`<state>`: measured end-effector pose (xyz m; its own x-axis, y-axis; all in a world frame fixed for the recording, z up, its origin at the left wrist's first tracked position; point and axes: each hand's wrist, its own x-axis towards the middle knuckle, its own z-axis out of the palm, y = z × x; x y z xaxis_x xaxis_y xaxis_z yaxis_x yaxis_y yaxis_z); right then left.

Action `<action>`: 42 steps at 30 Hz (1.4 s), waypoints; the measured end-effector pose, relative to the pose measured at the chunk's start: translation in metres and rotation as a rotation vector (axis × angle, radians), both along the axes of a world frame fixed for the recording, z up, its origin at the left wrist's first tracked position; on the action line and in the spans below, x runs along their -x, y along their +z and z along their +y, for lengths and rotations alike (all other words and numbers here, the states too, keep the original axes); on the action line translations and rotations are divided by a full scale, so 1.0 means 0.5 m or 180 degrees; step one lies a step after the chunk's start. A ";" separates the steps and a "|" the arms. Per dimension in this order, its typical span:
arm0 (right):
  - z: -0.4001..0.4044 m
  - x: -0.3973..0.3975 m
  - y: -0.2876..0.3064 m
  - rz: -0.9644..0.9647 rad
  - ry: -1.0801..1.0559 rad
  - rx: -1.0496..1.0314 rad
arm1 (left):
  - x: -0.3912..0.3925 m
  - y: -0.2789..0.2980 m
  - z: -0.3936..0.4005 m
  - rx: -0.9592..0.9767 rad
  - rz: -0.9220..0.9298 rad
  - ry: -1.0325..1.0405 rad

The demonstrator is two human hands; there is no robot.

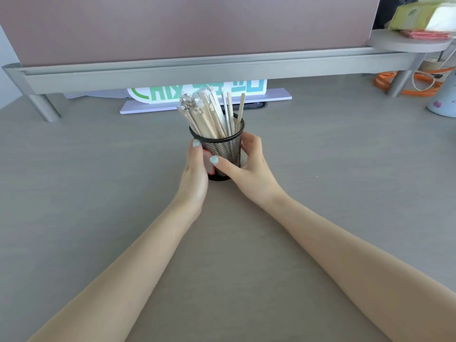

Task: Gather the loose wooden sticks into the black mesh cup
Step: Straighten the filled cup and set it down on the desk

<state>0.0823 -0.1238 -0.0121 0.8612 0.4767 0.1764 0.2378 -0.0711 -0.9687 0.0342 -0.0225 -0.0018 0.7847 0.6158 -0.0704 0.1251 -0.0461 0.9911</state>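
The black mesh cup (223, 149) stands upright on the grey desk (98, 181), near its middle. Several pale wooden sticks (207, 114) stand bunched in it and lean to the left; a few flat sticks stand apart at the right side of the rim. My left hand (196, 174) wraps the cup's left side, thumb across the front. My right hand (249, 166) cups its right side, thumb on the mesh. No loose sticks lie on the desk.
A grey partition rail on metal legs (172, 72) runs across the back. Under it lies a white and green sign (197, 92). At the far right are an orange cord (404, 82), a pale cup (444, 99) and a round shelf (409, 43) with packets.
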 end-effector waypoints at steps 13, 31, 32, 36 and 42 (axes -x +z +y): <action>-0.099 -0.078 0.009 -0.0064 0.0165 0.0228 | 0.070 -0.039 -0.021 -0.2101 -0.0079 -0.0944; -0.241 -0.160 -0.012 -0.0915 -0.0222 0.1722 | -0.154 -0.043 -0.083 -0.3091 0.0368 -0.1334; -0.246 -0.174 -0.014 -0.0924 -0.0321 0.1744 | -0.174 -0.042 -0.092 -0.3061 0.0360 -0.1342; -0.269 -0.231 -0.022 -0.0901 -0.0641 0.1827 | -0.247 -0.038 -0.126 -0.3091 0.0346 -0.1411; -0.285 -0.308 -0.027 -0.0885 -0.0896 0.2107 | -0.329 -0.038 -0.142 -0.3096 0.0295 -0.1461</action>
<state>0.2363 -0.2661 -0.0258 0.9313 0.3279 0.1584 0.3535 -0.7089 -0.6103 0.1989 -0.0937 -0.0208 0.9717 0.0881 0.2192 -0.0320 -0.8702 0.4916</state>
